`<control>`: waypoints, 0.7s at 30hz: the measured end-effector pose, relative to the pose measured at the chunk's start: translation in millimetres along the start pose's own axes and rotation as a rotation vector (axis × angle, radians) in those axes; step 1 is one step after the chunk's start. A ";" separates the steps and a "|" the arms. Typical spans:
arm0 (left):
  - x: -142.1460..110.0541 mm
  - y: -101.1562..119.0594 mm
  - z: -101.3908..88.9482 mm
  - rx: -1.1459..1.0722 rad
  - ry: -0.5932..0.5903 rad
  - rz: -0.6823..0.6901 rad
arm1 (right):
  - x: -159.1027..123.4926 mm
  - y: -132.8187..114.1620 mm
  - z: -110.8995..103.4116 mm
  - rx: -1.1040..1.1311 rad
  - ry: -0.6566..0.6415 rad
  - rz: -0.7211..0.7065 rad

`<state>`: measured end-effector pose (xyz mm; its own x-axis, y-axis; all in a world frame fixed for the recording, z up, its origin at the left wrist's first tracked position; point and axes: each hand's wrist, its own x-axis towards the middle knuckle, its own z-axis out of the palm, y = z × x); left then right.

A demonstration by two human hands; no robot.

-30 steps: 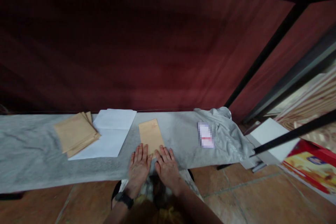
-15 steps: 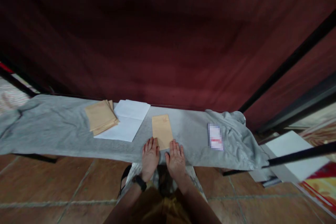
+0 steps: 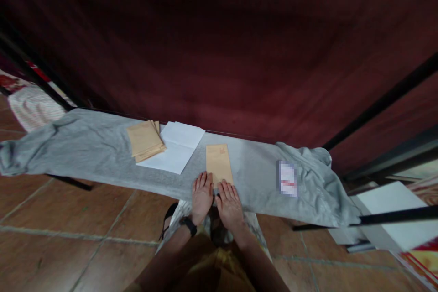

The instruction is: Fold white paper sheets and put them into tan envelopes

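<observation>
A tan paper envelope (image 3: 219, 162) lies flat on the grey cloth (image 3: 251, 178) in front of me, with a small faint reddish mark near its top right corner. My left hand (image 3: 202, 195) rests palm down at its lower left corner, fingers stretched out. At the lower right edge lies my right hand (image 3: 229, 203), also flat with straight fingers, the fingertips on the paper. Neither hand grasps anything. To the left, white paper sheets (image 3: 183, 146) with a fold crease sit partly under a stack of tan envelopes (image 3: 145, 139).
A blurred-out white and red item (image 3: 288, 179) lies on the cloth at the right. Behind the narrow covered surface hangs a dark red curtain (image 3: 219, 77) between black bars. A white board (image 3: 393, 205) stands low at the far right, above the tiled floor (image 3: 85, 223).
My view has shifted and tilted slightly. Both hands have drawn a little closer together along the envelope's lower edge; the right fingertips now lie on it. The other papers stay put.
</observation>
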<state>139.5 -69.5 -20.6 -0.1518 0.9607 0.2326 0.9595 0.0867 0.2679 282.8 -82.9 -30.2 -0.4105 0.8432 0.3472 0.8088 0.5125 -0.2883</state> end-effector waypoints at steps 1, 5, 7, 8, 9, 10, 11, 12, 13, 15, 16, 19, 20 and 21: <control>0.1 -1.0 -0.6 -0.010 -0.002 0.000 | -1.6 2.4 0.1 -0.008 0.016 0.016; 0.5 1.7 -5.9 -0.028 0.002 -0.014 | -5.9 14.7 0.2 -0.034 0.074 0.045; 0.7 9.7 -7.3 -0.036 0.017 0.018 | -7.2 19.4 2.4 -0.039 0.082 0.037; 0.6 15.4 -6.8 -0.052 0.016 0.061 | -8.2 21.3 4.5 -0.039 0.084 0.031; 0.5 21.8 -5.3 -0.076 0.006 0.118 | -9.4 23.0 7.3 -0.037 0.088 0.025; 0.2 28.5 -2.8 -0.103 -0.015 0.182 | -11.0 24.7 10.5 -0.032 0.098 0.015; -0.2 35.0 0.4 -0.129 -0.043 0.241 | -12.8 26.2 13.8 -0.025 0.112 -0.004; -0.9 40.8 4.1 -0.145 -0.072 0.282 | -14.6 27.6 16.8 -0.017 0.130 -0.027; -1.8 45.4 7.8 -0.152 -0.095 0.303 | -16.2 28.8 19.3 -0.011 0.148 -0.049; -4.0 49.9 13.8 -0.146 -0.118 0.310 | -18.2 29.9 21.3 -0.007 0.174 -0.072; -5.2 49.8 15.5 -0.140 -0.118 0.309 | -18.2 29.7 20.6 -0.009 0.174 -0.071; -8.1 42.0 14.8 -0.116 -0.096 0.302 | -14.8 26.3 13.8 -0.029 0.126 -0.047; -8.7 38.0 13.1 -0.102 -0.089 0.292 | -13.1 24.8 10.8 -0.036 0.108 -0.038; -9.1 33.6 11.0 -0.084 -0.084 0.279 | -11.4 23.2 8.0 -0.042 0.094 -0.026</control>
<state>175.7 -72.4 -24.0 0.1382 0.9630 0.2313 0.9379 -0.2024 0.2819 302.9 -79.3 -48.0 -0.3920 0.8098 0.4366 0.8162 0.5251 -0.2410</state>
